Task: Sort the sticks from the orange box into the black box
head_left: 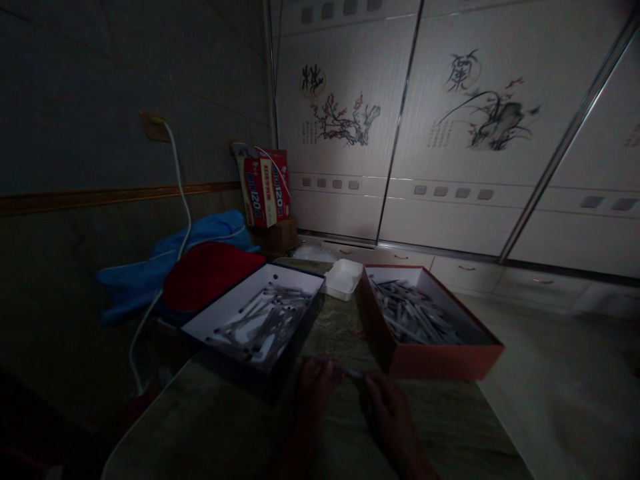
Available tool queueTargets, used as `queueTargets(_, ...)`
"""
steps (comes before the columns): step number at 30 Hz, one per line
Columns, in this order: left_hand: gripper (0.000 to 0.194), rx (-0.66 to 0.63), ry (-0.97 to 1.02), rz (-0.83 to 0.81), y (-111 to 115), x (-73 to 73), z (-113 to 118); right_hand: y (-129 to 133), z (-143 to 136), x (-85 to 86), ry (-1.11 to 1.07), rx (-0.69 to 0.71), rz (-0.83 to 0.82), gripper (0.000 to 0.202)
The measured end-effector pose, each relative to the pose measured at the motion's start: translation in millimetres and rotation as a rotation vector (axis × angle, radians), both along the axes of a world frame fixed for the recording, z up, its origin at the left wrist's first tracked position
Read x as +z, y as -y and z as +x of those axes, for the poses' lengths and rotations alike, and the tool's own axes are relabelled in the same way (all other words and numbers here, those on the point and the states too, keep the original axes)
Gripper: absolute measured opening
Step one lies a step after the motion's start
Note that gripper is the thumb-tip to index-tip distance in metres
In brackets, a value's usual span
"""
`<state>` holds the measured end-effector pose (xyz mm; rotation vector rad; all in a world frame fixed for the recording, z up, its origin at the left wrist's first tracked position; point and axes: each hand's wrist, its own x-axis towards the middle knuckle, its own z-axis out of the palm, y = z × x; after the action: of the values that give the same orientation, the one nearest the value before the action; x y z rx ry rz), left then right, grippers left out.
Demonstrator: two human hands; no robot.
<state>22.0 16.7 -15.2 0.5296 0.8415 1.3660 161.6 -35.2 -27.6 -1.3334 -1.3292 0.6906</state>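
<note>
Between the two boxes, near the front of the table, my left hand (315, 390) and my right hand (387, 400) hold a thin pen-like stick (349, 371) between them, its ends at the fingers of each. The fingers of both hands are closed on it. To the left is a dark blue box (193, 327) with a white inside, holding several slim clear tubes (273, 320). An orange-red box (445, 362) on the right is filled with a pile of grey-white sticks (415, 313). Dim light hides fine detail.
A small white tray (344, 279) stands between the boxes at the back of the table (340, 327). Left of the table are a red round cushion-like thing (210, 273), blue cloth (215, 230) and a white cable (181, 180). Cartons (267, 190) are stacked behind.
</note>
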Motion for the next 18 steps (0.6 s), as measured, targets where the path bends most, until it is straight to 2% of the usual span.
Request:
queueTargets(5,0.029,-0.008,-0.002,-0.012,-0.2,2.1,0.3,2.3,-1.4,5.7,-0.016,0.019,-0.03,0.032)
queueTargets(12,0.034,-0.02,-0.026,0.021,1.5,3.5,-0.7,-0.9,-1.3,5.9,0.043,-0.078,-0.01,0.038)
queueTargets(14,0.036,-0.016,-0.029,0.02,0.9,2.0,-0.4,-1.8,-1.5,4.6,0.049,-0.064,-0.002,0.042)
queueTargets(18,0.035,-0.02,-0.028,0.019,2.3,2.4,-0.6,-0.3,-1.4,8.1,0.044,-0.013,0.013,0.034)
